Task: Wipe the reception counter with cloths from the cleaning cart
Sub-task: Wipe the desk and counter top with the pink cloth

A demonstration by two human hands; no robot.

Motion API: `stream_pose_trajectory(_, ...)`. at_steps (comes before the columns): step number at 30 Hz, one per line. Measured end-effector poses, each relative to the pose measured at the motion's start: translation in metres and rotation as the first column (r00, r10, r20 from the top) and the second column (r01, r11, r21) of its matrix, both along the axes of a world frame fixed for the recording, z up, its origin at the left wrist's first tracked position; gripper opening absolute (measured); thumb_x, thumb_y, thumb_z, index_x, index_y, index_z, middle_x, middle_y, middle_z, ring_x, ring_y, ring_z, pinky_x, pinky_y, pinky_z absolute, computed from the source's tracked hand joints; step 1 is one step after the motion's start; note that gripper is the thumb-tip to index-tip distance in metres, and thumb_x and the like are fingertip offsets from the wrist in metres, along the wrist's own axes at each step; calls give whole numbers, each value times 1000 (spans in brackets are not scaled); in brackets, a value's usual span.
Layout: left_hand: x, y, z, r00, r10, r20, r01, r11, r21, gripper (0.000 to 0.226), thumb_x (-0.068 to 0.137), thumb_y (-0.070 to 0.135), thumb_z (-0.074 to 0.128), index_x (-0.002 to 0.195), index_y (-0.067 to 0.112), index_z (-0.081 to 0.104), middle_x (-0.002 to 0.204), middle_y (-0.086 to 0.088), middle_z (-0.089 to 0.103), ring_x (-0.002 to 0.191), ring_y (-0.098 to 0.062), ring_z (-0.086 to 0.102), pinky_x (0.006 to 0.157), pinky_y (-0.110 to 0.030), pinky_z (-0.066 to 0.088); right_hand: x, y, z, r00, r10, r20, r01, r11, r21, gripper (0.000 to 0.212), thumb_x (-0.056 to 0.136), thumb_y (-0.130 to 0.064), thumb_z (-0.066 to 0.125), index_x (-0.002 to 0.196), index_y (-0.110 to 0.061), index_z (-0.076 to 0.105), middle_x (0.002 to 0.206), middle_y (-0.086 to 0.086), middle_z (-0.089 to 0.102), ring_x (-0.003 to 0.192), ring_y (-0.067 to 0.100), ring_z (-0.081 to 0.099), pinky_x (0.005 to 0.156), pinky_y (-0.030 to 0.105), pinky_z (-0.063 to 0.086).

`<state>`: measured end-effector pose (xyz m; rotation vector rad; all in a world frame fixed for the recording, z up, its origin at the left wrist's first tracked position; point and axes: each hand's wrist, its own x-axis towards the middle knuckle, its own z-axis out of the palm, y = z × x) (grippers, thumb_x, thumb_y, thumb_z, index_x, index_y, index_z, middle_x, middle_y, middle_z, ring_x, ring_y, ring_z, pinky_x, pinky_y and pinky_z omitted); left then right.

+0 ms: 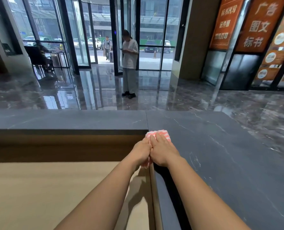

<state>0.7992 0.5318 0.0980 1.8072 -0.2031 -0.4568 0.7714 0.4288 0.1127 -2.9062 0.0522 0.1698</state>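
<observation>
Where the dark stone reception counter (221,146) fills the lower right of the frame, the right hand (162,151) lies at centre, fingers flat; the left hand (142,151) touches it alongside at the counter's inner edge, finger grip indiscernible. Beneath them, at that corner, is a pink-striped cloth (162,134).

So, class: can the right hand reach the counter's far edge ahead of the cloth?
Probably yes: the right hand rests on the cloth, and nothing stands on the counter between it and that edge.
</observation>
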Motion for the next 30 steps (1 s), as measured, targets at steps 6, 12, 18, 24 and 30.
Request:
stream_pose_trajectory(6,12,-3,1,999,-45,11,46,998,-46,36,97,14,34,117,33,58,115,-9,66,97,-22,62,86,-42,51,11,-1,1,999,-15,-33,15,1000,-1,60,103,-20,26,156,-16,-2,163,4,-12,149,19,-15,122,40,-4)
stream_pose_trajectory(12,-4,7,0,999,-44,-10,43,996,-75,34,100,15,35,116,20,65,98,-7,70,69,-10,58,53,-19,43,-2,0,0,998,-7,-59,7,1000,-7,60,103,-25,25,156,-17,-3,163,4,-14,149,18,-16,122,40,-5)
stream_pose_trajectory(18,-44,13,1,1000,-19,-16,19,999,-32,32,98,12,35,106,10,66,79,-4,65,56,-9,52,45,-19,38,-41,7,-1,999,16,-40,-16,1000,-16,60,104,-26,25,156,-17,-2,163,4,-12,149,19,-15,122,39,-5)
stream_pose_trajectory(24,-93,18,5,999,25,27,-27,998,54,31,97,11,34,99,3,64,69,-8,58,47,-14,46,41,-23,34,-90,13,2,997,57,-44,-58,998,-22,60,103,-25,24,156,-15,-3,163,5,-13,149,19,-15,121,37,-7)
stream_pose_trajectory(30,-155,21,10,997,72,28,-73,997,12,30,95,10,35,92,-3,62,43,-6,46,32,-17,33,36,-19,22,-142,18,1,992,120,-36,-121,992,-42,59,103,-25,22,156,-15,-2,163,6,-12,149,20,-15,122,38,-6)
